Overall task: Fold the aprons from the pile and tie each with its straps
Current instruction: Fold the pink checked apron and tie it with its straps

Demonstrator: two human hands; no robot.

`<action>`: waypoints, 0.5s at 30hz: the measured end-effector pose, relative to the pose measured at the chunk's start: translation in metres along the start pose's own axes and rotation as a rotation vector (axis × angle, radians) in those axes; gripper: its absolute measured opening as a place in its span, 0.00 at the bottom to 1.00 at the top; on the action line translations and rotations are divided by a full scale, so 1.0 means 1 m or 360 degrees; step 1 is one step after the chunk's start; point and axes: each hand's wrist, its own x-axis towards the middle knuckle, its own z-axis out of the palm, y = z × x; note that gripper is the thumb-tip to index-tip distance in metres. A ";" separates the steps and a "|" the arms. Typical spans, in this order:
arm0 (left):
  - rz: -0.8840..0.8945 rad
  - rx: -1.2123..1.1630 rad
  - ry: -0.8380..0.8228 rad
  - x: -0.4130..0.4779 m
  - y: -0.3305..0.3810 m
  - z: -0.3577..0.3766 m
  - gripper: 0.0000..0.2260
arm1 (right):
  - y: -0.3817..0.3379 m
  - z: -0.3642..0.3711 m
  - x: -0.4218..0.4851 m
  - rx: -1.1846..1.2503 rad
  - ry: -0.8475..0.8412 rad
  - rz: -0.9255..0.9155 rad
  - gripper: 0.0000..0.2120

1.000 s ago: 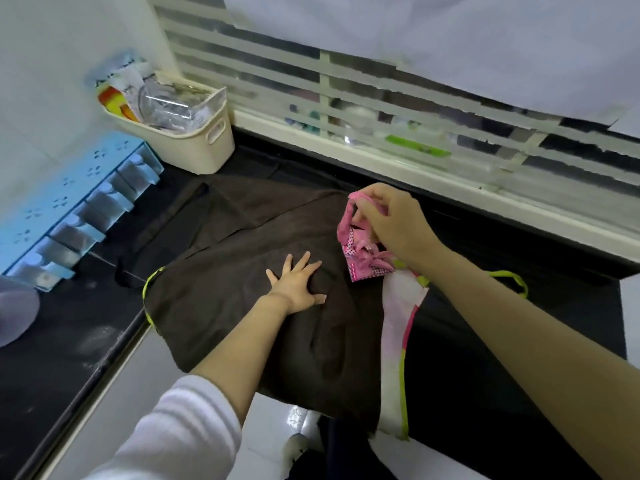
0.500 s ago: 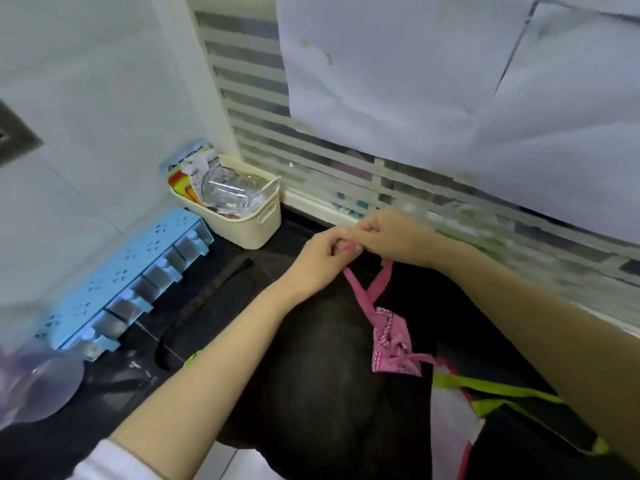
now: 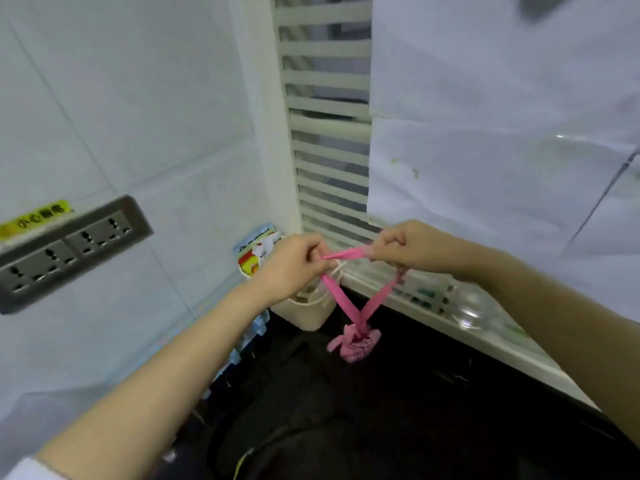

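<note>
Up in the air, a small pink checked apron bundle [image 3: 355, 342], folded tight and crumpled, hangs above the black countertop [image 3: 433, 386], touching nothing beneath it. Two flat pink fabric straps [image 3: 341, 301] rise from it, cross just above the bundle and spread into a V towards the person's hands. A short stretch of the same strap runs taut and level between the two hands.

The left hand [image 3: 294, 268] has its fingers curled and pinches the strap end on the left side of the V. The right hand [image 3: 403, 249] is clenched round the strap on the right side, thumb pressed over it. Both bare forearms reach in from the near edge, and a bit of white sleeve [image 3: 19, 471] shows at the near left corner.

Behind the left hand, at the far end of the counter, stands a cream plastic basket [image 3: 308, 315] with a colourful packet [image 3: 258, 249] sticking up from it. A dark cloth [image 3: 311, 441] lies on the near part of the counter. On the white tiled wall to the left sits a grey socket strip [image 3: 69, 249] with a yellow warning label [image 3: 34, 216] above it. Farther back, a white slatted window grille [image 3: 329, 133] is partly covered on the right by white paper sheets [image 3: 485, 133].
</note>
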 end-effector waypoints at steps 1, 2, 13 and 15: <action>0.0027 0.0057 0.0034 0.001 -0.003 -0.017 0.14 | -0.017 0.001 0.010 0.0045 0.0028 -0.0042 0.19; 0.0054 0.0119 0.0081 0.002 -0.006 -0.035 0.14 | -0.034 0.003 0.021 0.0103 0.0055 -0.0084 0.19; 0.0117 0.1112 0.0458 0.006 0.003 -0.205 0.11 | -0.191 0.004 0.097 0.0642 0.0148 -0.0419 0.12; 0.0092 0.1316 0.0555 0.003 0.010 -0.232 0.13 | -0.216 0.003 0.106 0.0694 0.0183 -0.0499 0.11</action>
